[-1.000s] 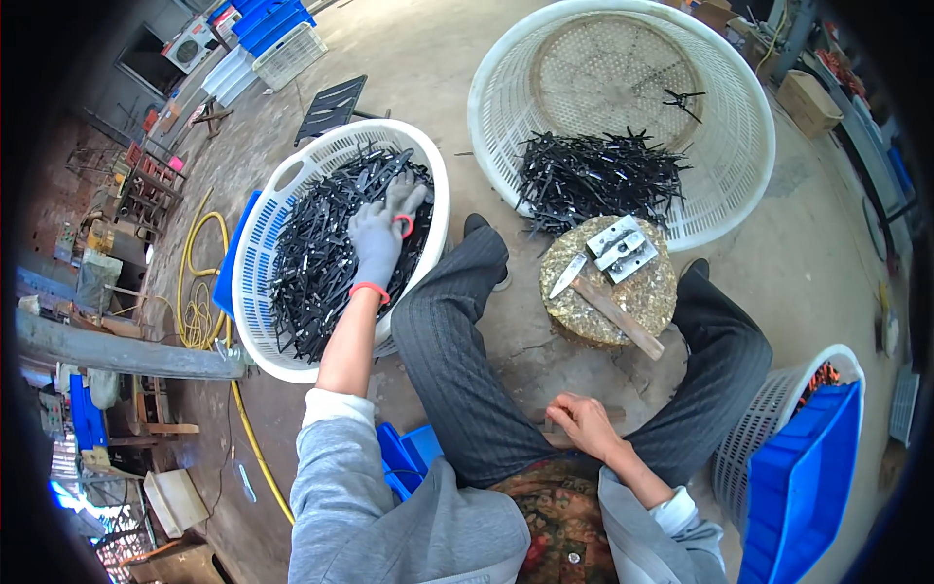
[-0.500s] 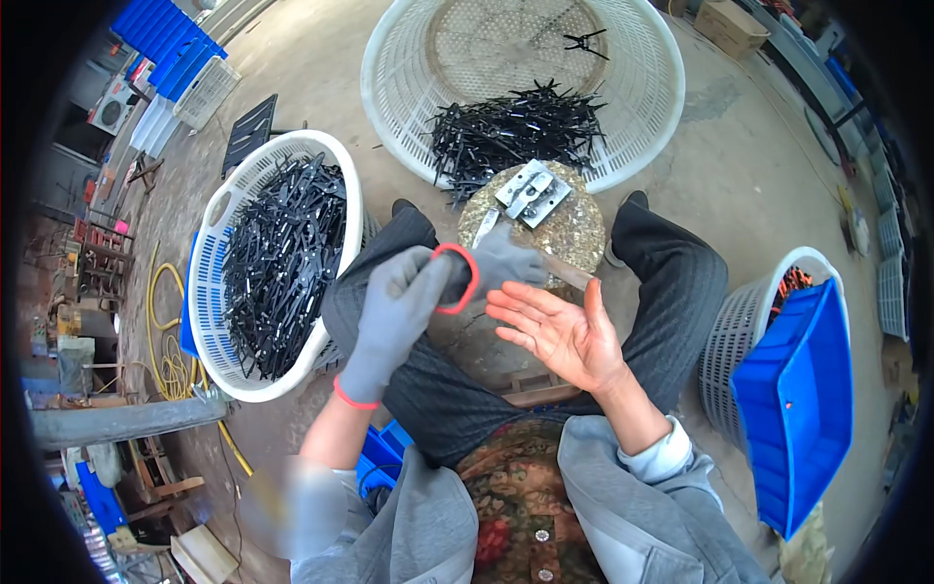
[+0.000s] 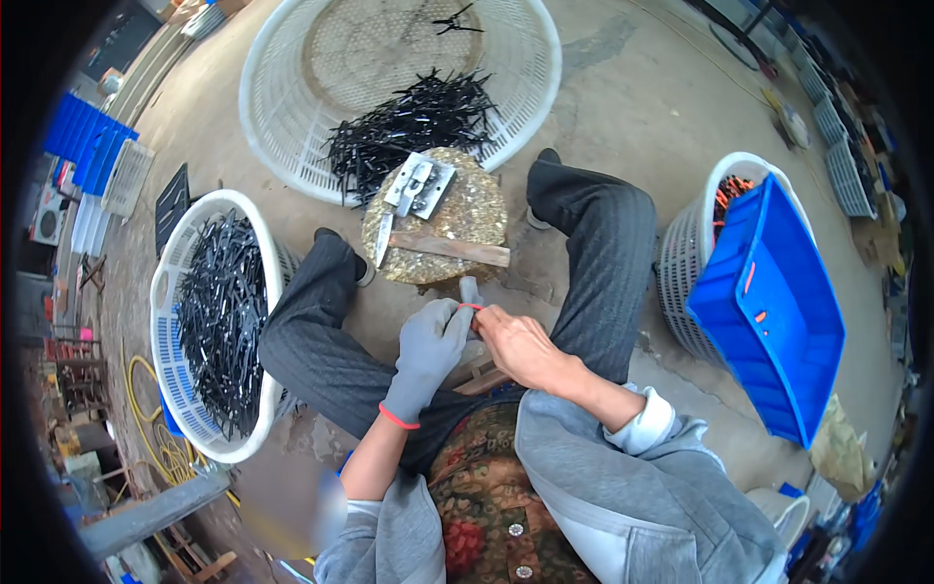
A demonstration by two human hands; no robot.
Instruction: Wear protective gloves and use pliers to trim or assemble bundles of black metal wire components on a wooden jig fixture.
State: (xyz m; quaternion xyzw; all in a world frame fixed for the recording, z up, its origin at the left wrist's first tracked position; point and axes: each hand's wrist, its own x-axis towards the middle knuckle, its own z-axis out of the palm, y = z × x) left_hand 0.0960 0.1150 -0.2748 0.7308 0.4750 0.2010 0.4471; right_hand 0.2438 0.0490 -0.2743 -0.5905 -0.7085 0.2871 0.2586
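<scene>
Loose grey glove (image 3: 470,290), red-cuffed, up between the knees, out over the lap at twelve o'clock (twelve being straight ahead of whoever is sitting there). The left hand (image 3: 425,352), itself gloved, has its fingers drawn narrow and pinches the loose one by the cuff, probably because that band is the firmest part to hold. The bare right hand (image 3: 525,347) comes in from about four o'clock with its fingers bent down to the same cuff. I cannot tell whether they grip it or sit inside its mouth.

Just beyond, at twelve, stands a round speckled block (image 3: 486,209), close enough to the knees to serve as a low bench. A wooden-handled tool (image 3: 452,248) lies across its near side, handle end toward three, handy for the right hand, I'd judge. The metal fixture (image 3: 438,193) sits farther back, perhaps to leave some room in front.

The baskets look set for an easy reach from the seat: a white oval basket (image 3: 165,360) of black pieces (image 3: 224,331) at ten, a big round basket (image 3: 553,73) tipped open toward the block near eleven, spilling similar pieces. At two, a blue tray (image 3: 778,302) leans steeply against another basket (image 3: 681,273), seemingly propped by it.
</scene>
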